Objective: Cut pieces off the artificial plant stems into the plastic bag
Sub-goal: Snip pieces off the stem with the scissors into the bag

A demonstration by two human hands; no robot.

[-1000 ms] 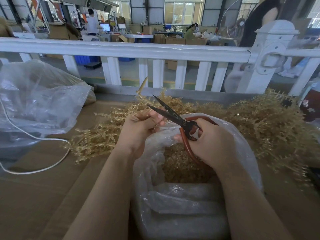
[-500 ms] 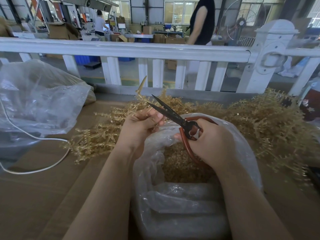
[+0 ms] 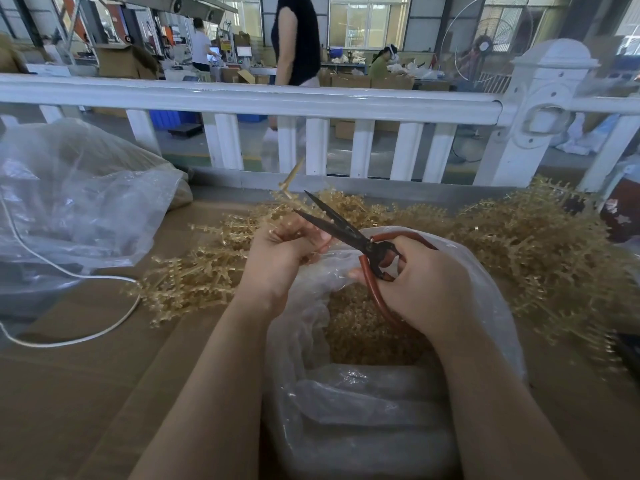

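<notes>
Here, a golden artificial plant stem (image 3: 289, 188) is pinched in the curled fingers of the left hand (image 3: 280, 252), its cut end pointing up toward twelve o'clock above the knuckles. The scissors (image 3: 349, 233) are gripped by the right hand (image 3: 420, 282), whose fingers are wrapped through and around the red-brown handles (image 3: 375, 292); the dark blades are parted in a narrow V, aimed toward ten o'clock, and are placed just beside the left fingers with the stem near the blades. Whether the stem sits between the blades cannot be told. Both hands are held above the open mouth of the plastic bag (image 3: 485, 282), at six o'clock from the hands, and a heap of cut golden pieces (image 3: 360, 334) is seen inside it. More uncut stems (image 3: 540, 251) are piled on the brown table (image 3: 69, 393) at two o'clock and at nine o'clock of the hands. A second clear bag (image 3: 79, 202) is lying at ten o'clock, with a white cord (image 3: 86, 337) looped beside it. A white railing (image 3: 242, 95) is set along the far edge at twelve o'clock.
</notes>
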